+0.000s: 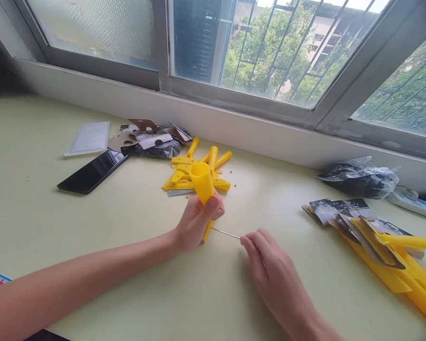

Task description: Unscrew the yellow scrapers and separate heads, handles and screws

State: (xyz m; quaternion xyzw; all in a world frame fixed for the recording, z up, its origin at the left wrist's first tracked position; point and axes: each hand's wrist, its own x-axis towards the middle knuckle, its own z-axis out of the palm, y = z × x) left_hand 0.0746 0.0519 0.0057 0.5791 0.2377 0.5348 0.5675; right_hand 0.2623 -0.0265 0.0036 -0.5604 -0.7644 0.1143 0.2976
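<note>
My left hand (pixel 200 220) is closed around a yellow plastic scraper handle (pixel 202 182), its hollow round end tilted up. The lower yellow tip shows beneath my fingers. In my right hand (pixel 270 263) is a screwdriver (pixel 227 233); only its thin metal shaft shows, the grip being hidden in my fingers. The shaft's tip meets the lower part of the yellow piece. Just behind my left hand lies a pile of similar yellow plastic parts (pixel 182 173), with a flat metal blade (pixel 181 192) at its front. Small screws (pixel 235 185) are scattered beside the pile.
A black phone (pixel 92 171) and a clear plastic case (pixel 88 138) lie at the left, near torn cardboard packaging (pixel 152 139). On the right are packaged yellow tools (pixel 379 251), a black plastic-wrapped bundle (pixel 358 177) and a power strip (pixel 417 203). The window wall bounds the table's back.
</note>
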